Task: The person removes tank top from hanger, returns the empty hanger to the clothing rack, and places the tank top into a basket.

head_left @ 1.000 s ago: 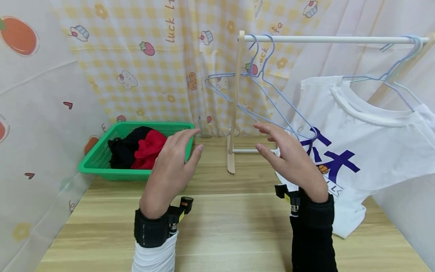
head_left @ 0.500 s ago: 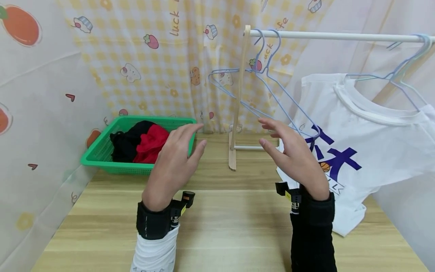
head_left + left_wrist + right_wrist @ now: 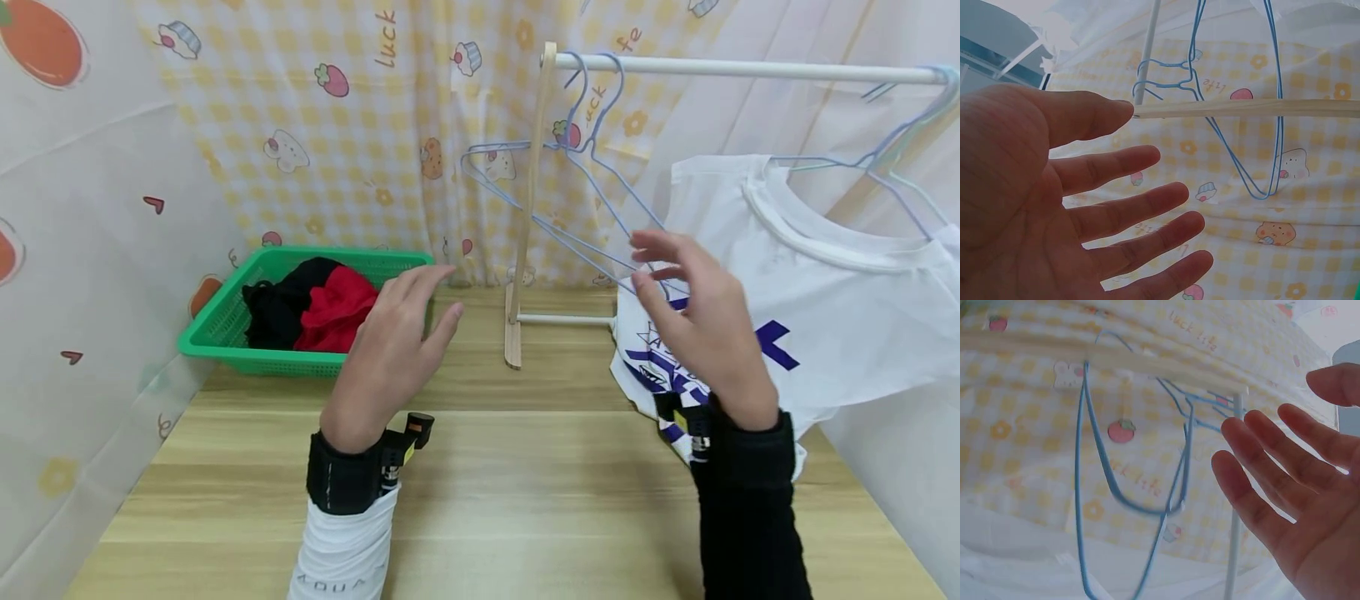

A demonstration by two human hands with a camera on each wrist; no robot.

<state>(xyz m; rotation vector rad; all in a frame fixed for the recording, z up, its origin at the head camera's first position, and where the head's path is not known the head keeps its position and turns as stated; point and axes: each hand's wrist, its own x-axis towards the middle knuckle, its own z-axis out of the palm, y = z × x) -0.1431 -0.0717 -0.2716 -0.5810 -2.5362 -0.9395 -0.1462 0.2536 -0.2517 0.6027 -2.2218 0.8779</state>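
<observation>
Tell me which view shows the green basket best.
The head view: the green basket sits whole at the table's left, black and red clothes inside. Neither wrist view shows it, only hands, hangers and curtain.

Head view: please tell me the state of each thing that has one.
Left hand: open, holds nothing.
Right hand: open, beside the hangers.
Empty blue wire hangers: hooked on the white rail.
White printed T-shirt: hung on a hanger.
Green plastic basket: contains black and red clothes.
</observation>
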